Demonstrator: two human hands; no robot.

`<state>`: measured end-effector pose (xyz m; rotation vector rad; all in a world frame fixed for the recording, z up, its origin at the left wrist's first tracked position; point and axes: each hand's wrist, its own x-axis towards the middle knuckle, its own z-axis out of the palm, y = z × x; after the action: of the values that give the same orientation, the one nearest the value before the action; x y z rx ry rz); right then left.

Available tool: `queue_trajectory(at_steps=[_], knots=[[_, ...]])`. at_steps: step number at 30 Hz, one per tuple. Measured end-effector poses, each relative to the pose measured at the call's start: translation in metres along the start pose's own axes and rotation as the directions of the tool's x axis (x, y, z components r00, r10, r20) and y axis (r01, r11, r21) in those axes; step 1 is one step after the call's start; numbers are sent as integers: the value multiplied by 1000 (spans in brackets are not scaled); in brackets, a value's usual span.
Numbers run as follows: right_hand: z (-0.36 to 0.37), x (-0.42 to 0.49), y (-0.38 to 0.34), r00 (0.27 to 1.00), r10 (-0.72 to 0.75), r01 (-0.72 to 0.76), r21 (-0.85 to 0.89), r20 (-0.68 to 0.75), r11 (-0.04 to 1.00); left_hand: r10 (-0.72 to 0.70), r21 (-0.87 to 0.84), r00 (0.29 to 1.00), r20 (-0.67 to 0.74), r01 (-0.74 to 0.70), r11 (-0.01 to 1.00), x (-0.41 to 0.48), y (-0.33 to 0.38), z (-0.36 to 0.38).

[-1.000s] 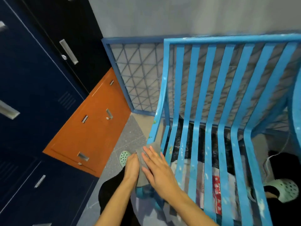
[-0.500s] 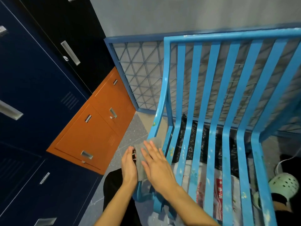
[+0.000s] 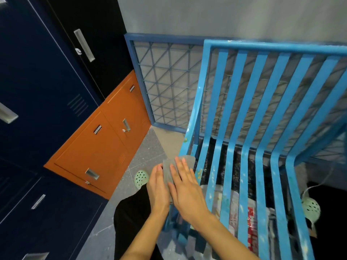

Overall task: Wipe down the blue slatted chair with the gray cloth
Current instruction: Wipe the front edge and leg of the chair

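A plain grey wall (image 3: 206, 14) is running across the back, taking soft, even light. Navy lockers (image 3: 37, 81) are standing along the left, and a black locker (image 3: 105, 53) is rising behind them, its metal handle (image 3: 84, 45) catching a dull shine. A low orange cabinet (image 3: 105, 143) is sitting between the lockers and the corner. A blue-framed mesh panel (image 3: 169, 87) is standing against the wall. Speckled grey floor (image 3: 146, 152) is showing beside the cabinet, and black plastic (image 3: 236, 166) is lying near the panel's foot.

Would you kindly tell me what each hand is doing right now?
Left hand: open, flat against the gray cloth.
Right hand: open, straight fingers pressing the gray cloth.
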<state>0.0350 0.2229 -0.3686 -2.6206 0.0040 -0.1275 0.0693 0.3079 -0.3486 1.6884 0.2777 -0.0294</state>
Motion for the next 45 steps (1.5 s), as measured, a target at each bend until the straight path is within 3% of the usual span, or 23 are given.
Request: queue_trajectory(at_steps=[6,12,16,22,28,34,41,45], knots=[[-10,46,14,998,56,-56,-47,6,997,36,46,999,15,-37,998,3,-6,0],[-6,23,3,999,50,-50,-6,-12,999,19,70,1000,19,-20,997,4,-7,-2],[-6,33,12,1000,20,-20,-70,-6,997,44,86,998,51,-48,995,2,-1,1],[-19,73,30,996,86,-81,-142,29,987,59,168,995,76,-71,983,2,-5,1],[-14,49,16,998,65,-65,-112,-2,992,76,158,992,101,-92,983,1,-3,0],[-18,67,27,998,57,-54,-120,19,991,102,199,967,235,-151,968,17,5,7],[-38,119,53,995,95,-89,-211,20,973,249,342,915,317,-356,870,33,10,29],[-35,125,49,992,124,-122,-205,0,971,245,349,919,309,-349,870,35,10,27]])
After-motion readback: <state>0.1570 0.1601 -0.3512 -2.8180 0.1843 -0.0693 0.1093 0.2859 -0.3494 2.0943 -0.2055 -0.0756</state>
